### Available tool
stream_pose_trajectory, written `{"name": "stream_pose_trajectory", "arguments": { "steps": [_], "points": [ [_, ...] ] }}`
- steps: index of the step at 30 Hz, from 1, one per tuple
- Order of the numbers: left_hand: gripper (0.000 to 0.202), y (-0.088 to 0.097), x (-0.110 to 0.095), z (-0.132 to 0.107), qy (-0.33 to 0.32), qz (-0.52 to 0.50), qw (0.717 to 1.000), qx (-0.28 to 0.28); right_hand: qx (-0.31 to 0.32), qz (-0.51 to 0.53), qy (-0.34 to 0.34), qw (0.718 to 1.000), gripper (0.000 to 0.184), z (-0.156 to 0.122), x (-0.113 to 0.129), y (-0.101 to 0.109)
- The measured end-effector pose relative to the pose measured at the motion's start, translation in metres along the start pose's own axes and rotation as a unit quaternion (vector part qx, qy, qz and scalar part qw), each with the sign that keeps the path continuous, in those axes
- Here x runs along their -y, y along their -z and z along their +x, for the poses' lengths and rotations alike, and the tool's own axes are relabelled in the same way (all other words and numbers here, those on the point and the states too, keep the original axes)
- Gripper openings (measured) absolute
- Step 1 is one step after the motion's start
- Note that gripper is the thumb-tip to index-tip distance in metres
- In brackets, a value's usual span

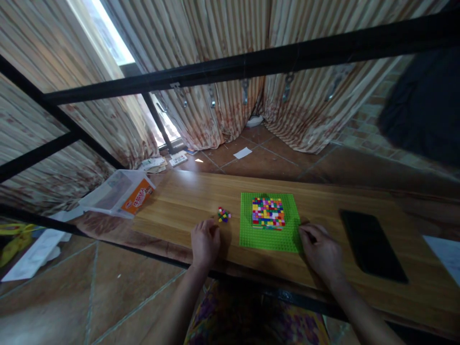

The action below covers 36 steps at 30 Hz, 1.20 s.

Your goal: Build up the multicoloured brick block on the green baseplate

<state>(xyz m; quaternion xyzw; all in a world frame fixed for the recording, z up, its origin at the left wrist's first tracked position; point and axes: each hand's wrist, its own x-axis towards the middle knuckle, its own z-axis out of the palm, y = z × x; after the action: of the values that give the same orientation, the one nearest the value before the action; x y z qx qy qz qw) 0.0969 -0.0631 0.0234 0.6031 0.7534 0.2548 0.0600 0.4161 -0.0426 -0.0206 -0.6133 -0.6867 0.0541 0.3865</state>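
On the wooden table lies a green studded baseplate [247, 239]. A block of multicoloured toy bricks [268, 212], several layers high, is built on its middle. Left of the plate is a small loose pile of coloured bricks [224, 215]. My left hand [205, 242] rests near the table's front edge, just below this pile, with its fingers curled closed. Whatever it may hold is hidden. At the baseplate's right edge is my right hand [322, 250], its fingers bent and thumb drawn in. Its fingertips meet the plate's edge; I cannot see anything between them.
A clear plastic box [108, 194] with an orange label stands at the table's left end. A dark flat tablet-like object [372, 245] lies right of my right hand, with white paper [445, 254] beyond. A black metal bar [230, 67] crosses before the curtains.
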Motion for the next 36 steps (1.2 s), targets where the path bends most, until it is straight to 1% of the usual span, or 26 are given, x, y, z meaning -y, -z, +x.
{"name": "stream_pose_trajectory", "arguments": {
  "steps": [3,6,10,12,17,21,25,30,33,36],
  "points": [
    [0.019,-0.006,-0.008,0.009,-0.02,0.02,1.0,0.005,0.002,0.007,0.001,1.0,0.03,0.0,0.0,0.0],
    [0.017,-0.01,-0.012,0.016,-0.025,0.039,0.999,0.009,0.002,0.014,0.0,1.0,0.029,0.0,0.001,0.001],
    [0.016,-0.011,-0.013,0.016,-0.022,0.044,0.999,0.013,0.003,0.017,0.0,1.0,0.027,0.0,0.001,0.001],
    [0.015,-0.009,-0.013,0.014,-0.016,0.033,0.999,0.019,0.004,0.018,0.001,1.0,0.027,0.0,0.001,0.001],
    [0.014,-0.004,-0.013,0.011,0.029,0.007,0.998,0.048,0.006,0.017,0.0,1.0,0.026,0.001,0.002,0.002],
    [0.022,-0.001,-0.015,0.012,0.028,-0.011,0.997,0.065,-0.001,0.017,0.001,1.0,0.027,0.001,0.003,0.002],
    [0.028,0.005,-0.013,0.014,0.036,-0.025,0.995,0.089,0.007,0.017,-0.004,1.0,0.026,0.001,0.004,0.002],
    [0.021,0.01,-0.007,0.016,0.051,-0.077,0.992,0.09,0.01,0.013,-0.003,1.0,0.026,0.001,0.004,0.003],
    [0.015,0.009,-0.004,0.016,0.04,-0.098,0.991,0.08,0.011,0.021,-0.001,1.0,0.026,0.001,0.002,0.002],
    [0.015,0.005,-0.002,0.014,0.029,-0.121,0.989,0.085,0.007,0.029,0.001,1.0,0.027,0.001,0.001,0.002]
  ]
}}
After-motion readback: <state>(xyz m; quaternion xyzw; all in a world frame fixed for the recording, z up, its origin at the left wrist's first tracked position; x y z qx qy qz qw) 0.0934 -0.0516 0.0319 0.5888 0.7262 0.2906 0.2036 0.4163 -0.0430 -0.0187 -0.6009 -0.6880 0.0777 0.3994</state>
